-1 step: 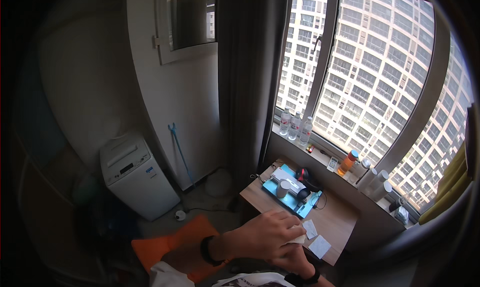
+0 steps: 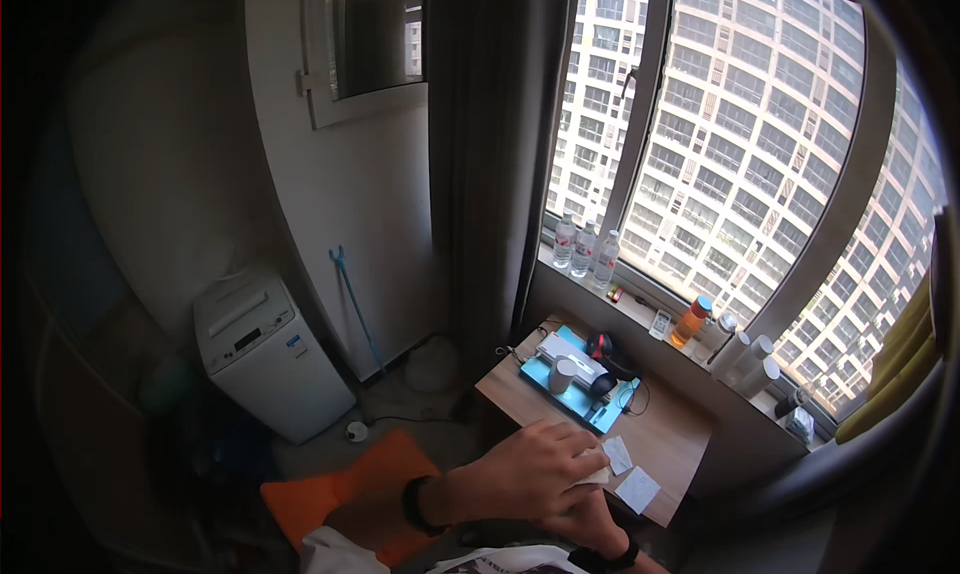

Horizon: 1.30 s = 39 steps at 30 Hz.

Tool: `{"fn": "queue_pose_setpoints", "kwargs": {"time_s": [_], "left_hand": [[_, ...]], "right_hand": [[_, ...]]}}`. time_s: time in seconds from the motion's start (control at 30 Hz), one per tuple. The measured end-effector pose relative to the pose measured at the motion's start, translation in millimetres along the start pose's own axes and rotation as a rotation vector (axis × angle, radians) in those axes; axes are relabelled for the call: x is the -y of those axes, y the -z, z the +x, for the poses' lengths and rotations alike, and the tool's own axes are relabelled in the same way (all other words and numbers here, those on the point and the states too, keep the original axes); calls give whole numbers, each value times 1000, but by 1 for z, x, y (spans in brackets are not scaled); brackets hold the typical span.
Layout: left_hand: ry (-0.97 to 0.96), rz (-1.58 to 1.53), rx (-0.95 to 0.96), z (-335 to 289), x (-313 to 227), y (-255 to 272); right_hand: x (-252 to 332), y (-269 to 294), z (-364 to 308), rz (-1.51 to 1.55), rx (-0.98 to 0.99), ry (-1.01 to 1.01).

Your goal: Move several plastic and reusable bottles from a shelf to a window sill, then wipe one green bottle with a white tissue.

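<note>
My left hand, a dark band on its wrist, reaches across above the table's near edge. Its fingers curl over a piece of white paper, mostly covered by the hand, so whether it is one sheet or a stack is unclear. Directly below, my right hand is closed at the paper's underside, its fingertips largely hidden by the left. Beside the hands, two white paper sheets with faint marks lie apart on the wooden table.
Farther back on the table are a light blue tray, a white device, a grey cup and black-and-red headphones. Bottles and white cylinders line the windowsill. At left stand an orange seat and a white washing machine.
The whole view has shifted slightly, so the room appears a little farther left. Both hands keep the same grip on the paper.
</note>
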<state>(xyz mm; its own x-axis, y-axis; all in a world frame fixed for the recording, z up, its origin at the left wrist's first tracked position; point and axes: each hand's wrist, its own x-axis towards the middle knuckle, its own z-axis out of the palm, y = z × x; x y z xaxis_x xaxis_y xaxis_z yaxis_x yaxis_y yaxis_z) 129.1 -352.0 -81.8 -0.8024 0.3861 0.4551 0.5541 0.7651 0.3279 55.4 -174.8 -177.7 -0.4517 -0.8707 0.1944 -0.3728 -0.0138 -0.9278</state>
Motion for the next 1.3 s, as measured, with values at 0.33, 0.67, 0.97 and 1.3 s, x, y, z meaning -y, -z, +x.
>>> {"fn": "queue_pose_setpoints", "kwargs": {"time_s": [0.33,0.67,0.97,1.3], "left_hand": [[40,76,-113,16,-27,-19],[-208,-291,135,69,-31,-42],[125,153,50,166,-89,-126],[-145,-155,364,226,-103,-135]], "right_hand": [[3,20,-22,-653,-141,62],[-12,71,-69,84,-3,-88],[-35,153,-107,-264,-236,-52],[-65,223,-147,-140,-170,27]]}}
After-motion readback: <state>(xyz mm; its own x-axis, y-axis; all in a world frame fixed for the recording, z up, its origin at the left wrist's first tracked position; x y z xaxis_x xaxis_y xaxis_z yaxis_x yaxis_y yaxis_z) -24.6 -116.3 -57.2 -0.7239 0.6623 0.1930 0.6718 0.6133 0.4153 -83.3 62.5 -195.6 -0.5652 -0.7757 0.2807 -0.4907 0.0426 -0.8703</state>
